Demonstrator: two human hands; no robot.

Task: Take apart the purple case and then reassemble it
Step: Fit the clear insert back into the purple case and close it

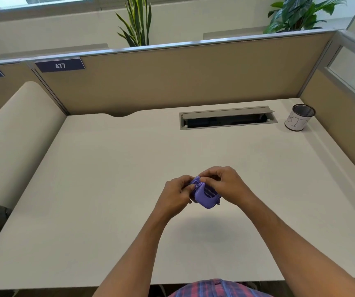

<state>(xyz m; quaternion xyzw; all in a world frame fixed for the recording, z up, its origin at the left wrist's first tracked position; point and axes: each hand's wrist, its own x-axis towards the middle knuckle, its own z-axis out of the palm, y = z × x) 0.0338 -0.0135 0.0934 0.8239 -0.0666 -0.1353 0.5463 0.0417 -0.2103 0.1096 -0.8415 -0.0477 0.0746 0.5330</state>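
The purple case [204, 196] is a small rounded soft shell with an oval cut-out in its side. Both hands hold it above the middle of the white desk [108, 189]. My left hand [177, 194] grips its left side, thumb pressed on the upper left corner. My right hand [226, 185] closes over the top and right side, fingertips pinching the upper edge. A lighter inner part shows through the cut-out. The far side of the case is hidden by my fingers.
A black mesh cup [299, 117] with a white paper label stands at the desk's back right corner. A grey cable hatch [228, 120] lies open near the back edge. Tan partition walls [172, 82] close the back and right sides.
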